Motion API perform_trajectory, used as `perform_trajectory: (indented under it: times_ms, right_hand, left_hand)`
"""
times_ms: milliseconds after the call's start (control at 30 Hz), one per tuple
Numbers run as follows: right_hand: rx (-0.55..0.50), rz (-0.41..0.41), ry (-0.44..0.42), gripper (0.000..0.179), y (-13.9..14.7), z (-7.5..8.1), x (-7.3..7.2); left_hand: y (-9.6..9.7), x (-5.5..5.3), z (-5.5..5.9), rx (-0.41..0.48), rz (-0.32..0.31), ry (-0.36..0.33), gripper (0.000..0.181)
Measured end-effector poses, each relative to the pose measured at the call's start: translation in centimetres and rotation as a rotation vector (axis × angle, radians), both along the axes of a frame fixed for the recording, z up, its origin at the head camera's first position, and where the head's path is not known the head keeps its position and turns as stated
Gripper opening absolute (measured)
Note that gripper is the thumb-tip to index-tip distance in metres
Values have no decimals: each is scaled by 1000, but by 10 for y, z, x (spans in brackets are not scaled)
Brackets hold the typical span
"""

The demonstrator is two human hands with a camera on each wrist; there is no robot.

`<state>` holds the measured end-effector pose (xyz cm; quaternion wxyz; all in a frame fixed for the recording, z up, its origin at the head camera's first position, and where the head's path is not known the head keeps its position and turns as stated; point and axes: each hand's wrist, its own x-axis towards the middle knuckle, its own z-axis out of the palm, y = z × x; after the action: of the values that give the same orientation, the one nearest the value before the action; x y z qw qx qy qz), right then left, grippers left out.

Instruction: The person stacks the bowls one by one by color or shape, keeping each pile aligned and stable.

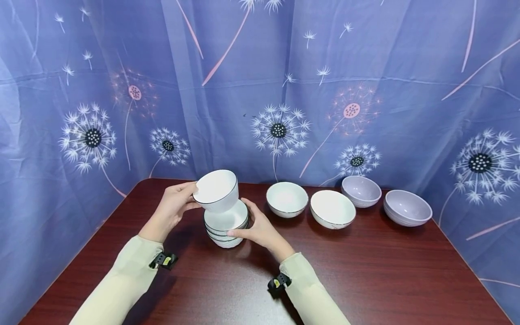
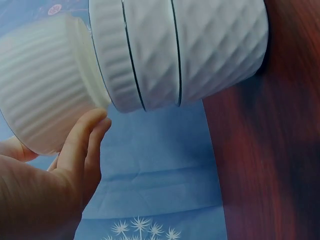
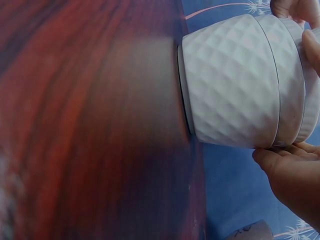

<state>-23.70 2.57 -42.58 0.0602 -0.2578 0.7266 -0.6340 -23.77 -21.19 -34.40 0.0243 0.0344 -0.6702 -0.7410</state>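
My left hand (image 1: 172, 208) pinches a white bowl (image 1: 221, 192) with a thin dark rim by its left side. This bowl is tilted above a stack of white bowls (image 1: 226, 221); vertical ribs cover its outside in the left wrist view. The stack stands on the table, and my right hand (image 1: 260, 229) grips its right side, thumb in front and fingers behind. Seen from the right wrist, the lowest stacked bowl (image 3: 230, 85) has a diamond-patterned outside. A ribbed bowl (image 2: 110, 55) tops the stack in the left wrist view.
Two white bowls, a rear one (image 1: 286, 198) and a nearer one (image 1: 333, 209), stand right of the stack. Farther right are two greyish-lilac bowls, one behind (image 1: 361, 191) and one at the end (image 1: 407, 208). A blue dandelion-print curtain (image 1: 227, 113) hangs behind the dark red table (image 1: 365, 275).
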Motion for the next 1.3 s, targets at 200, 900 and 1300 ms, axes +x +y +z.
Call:
perform_trajectory:
  times_ms: [200, 900, 1300]
  right_hand:
    - [-23, 8, -44, 96, -1, 3, 0]
    - [-63, 34, -22, 91, -4, 3, -1]
    - [-36, 32, -42, 89, -3, 10, 3]
  left_hand:
    - [6, 1, -2, -31, -30, -2, 44]
    - [14, 4, -14, -119, -90, -3, 43]
    - [14, 5, -15, -142, -92, -41, 42]
